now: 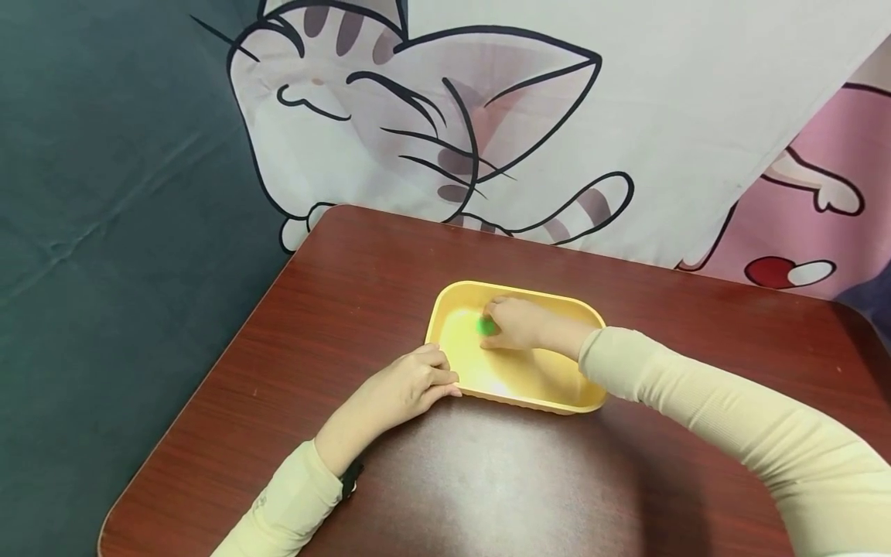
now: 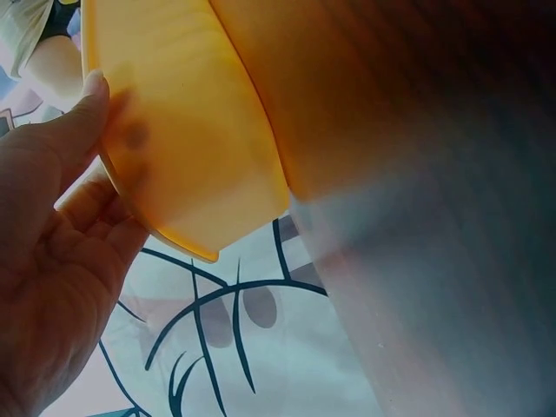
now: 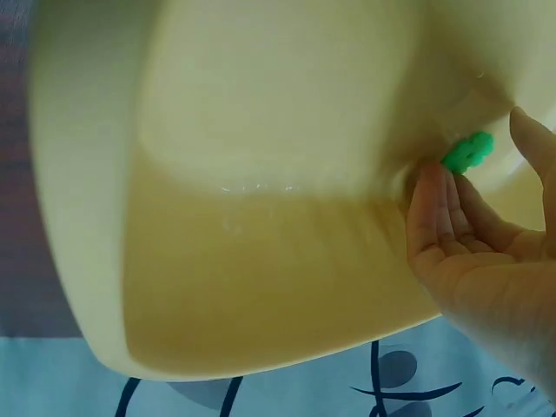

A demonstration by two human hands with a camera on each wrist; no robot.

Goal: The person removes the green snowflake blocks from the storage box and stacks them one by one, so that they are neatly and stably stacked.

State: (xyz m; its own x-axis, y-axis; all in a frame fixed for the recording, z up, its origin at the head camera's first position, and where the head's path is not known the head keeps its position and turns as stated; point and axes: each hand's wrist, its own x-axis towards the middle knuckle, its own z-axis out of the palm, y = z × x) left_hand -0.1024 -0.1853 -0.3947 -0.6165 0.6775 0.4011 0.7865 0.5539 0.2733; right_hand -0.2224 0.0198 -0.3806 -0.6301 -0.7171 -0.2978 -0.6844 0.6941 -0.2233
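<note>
A yellow plastic bin (image 1: 518, 396) with rounded corners stands on the table. My left hand (image 1: 411, 384) grips its near left corner; in the left wrist view the thumb (image 2: 87, 109) lies on the outer wall and the fingers reach over the rim. My right hand (image 1: 522, 323) is down inside the bin, thumb and fingers spread apart. At its fingertips is a small bright green piece (image 3: 469, 152) with a bumpy outline, blurred in the head view. A gap shows between this piece and the right thumb (image 3: 532, 139).
The dark red wooden table (image 1: 334, 309) carries the bin near its middle. Behind it hangs a white cloth (image 1: 668, 116) printed with a cartoon cat, with a dark green cloth (image 1: 104, 232) at the left. A dark band (image 1: 351, 478) circles the left wrist.
</note>
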